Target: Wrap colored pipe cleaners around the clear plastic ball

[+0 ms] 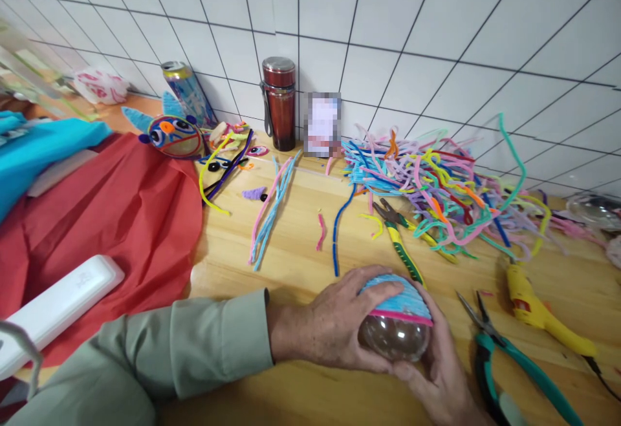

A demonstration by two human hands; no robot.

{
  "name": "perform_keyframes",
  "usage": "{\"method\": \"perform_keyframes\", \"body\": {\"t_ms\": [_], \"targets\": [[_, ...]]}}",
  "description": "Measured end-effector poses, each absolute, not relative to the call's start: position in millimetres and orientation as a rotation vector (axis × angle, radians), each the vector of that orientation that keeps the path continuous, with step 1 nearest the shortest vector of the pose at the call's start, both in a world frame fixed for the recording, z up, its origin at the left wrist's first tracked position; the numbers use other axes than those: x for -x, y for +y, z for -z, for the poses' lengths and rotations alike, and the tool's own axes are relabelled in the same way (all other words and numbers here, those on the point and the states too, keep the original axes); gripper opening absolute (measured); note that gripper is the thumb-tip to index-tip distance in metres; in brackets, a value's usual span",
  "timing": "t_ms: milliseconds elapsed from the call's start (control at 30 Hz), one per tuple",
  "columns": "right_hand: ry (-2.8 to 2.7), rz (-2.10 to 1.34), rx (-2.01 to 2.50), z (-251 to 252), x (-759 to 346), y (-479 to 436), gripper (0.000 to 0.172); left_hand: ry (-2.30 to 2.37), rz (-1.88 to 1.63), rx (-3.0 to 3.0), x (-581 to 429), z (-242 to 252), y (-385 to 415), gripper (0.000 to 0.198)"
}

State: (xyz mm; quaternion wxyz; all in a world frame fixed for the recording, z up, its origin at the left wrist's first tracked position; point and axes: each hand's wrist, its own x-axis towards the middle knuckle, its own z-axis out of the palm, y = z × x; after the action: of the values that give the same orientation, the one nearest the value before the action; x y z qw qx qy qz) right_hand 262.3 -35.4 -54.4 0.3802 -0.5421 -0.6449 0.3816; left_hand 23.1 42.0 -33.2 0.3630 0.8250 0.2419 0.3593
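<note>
Between my two hands is a clear plastic ball [395, 337], its upper part covered with rows of light blue pipe cleaner and edged by a pink strip. My left hand [334, 322] is wrapped round its left side, fingers over the blue part. My right hand [444, 364] cups the right side, with the thumb near the bottom. Just behind the ball lie yellow-green pliers [400, 245]. Right of my right hand are teal-handled long-nose pliers [490, 335] and a yellow hot glue gun [538, 313].
A big heap of coloured pipe cleaners [427, 187] lies at the back right. Several loose pipe cleaners [274, 213] are on the wooden table. Against the tiled wall stand a red-brown flask [283, 106], a can [187, 90] and a decorated owl-like ball [172, 135]. Red cloth [145, 200] and a white box [63, 303] lie left.
</note>
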Motion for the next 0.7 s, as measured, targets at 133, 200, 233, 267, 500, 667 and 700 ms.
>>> {"method": "perform_keyframes", "body": {"t_ms": [133,200,233,267,500,667,700], "targets": [[-1.650,-0.947,1.387,57.5,-262.5,-34.9,0.101,0.597,-0.983,-2.156,-23.4,37.7,42.5,0.120],[-1.648,-0.940,1.394,58.9,-262.7,-34.6,0.102,0.602,-0.957,-2.161,-23.3,38.2,42.6,0.120],[-1.649,-0.936,1.393,59.3,-262.8,-34.4,0.102,0.609,-0.942,-2.160,-23.3,37.8,42.6,0.120],[-1.650,-0.934,1.392,59.6,-263.0,-34.2,0.101,0.615,-0.934,-2.157,-23.2,37.0,42.7,0.120],[-1.623,-0.965,1.397,59.4,-263.2,-34.1,0.104,0.609,-0.924,-2.128,-23.3,33.6,43.2,0.120],[-1.639,-0.939,1.398,59.4,-262.6,-33.7,0.101,0.620,-0.949,-2.133,-23.4,35.7,42.5,0.120],[-1.642,-0.935,1.397,59.4,-262.4,-33.6,0.100,0.616,-0.960,-2.136,-23.2,35.8,42.4,0.120]]}}
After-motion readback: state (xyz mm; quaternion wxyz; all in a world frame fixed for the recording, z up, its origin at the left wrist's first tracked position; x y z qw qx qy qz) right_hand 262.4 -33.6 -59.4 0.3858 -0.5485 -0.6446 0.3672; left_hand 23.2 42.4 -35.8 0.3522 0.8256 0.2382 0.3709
